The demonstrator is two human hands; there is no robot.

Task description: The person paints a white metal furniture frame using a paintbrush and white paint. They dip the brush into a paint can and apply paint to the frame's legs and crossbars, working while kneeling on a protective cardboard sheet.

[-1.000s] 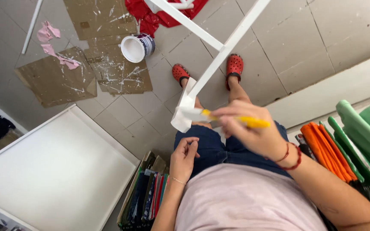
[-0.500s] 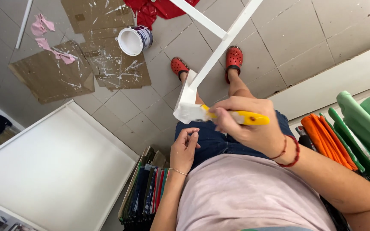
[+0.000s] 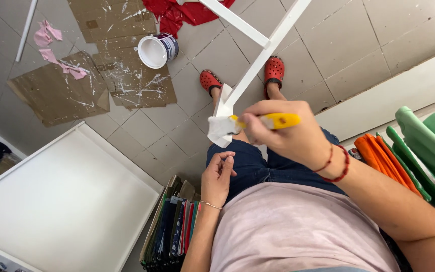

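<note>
Grey floor tiles (image 3: 358, 45) run under everything, with paint-splashed cardboard sheets (image 3: 127, 70) laid flat, a white paint bucket (image 3: 157, 49) standing on them, and a red cloth (image 3: 182, 12) at the top edge; a large white panel (image 3: 61, 201) lies at lower left, and folded green and orange fabrics (image 3: 409, 146) are stacked at right. A white wooden frame (image 3: 247, 80) slants down from the top, its lower end resting against the person's knees between two red clogs (image 3: 273, 68); the right hand (image 3: 288, 133) is closed around a yellow-handled brush (image 3: 273, 121), bristles touching the frame's end. The left hand (image 3: 217, 176) rests on the thigh, fingers loosely curled, holding nothing. Painting of the frame's end seems to be the step in hand; the next stroke probably calls for a steady frame and the bristles kept flat on the wood.
</note>
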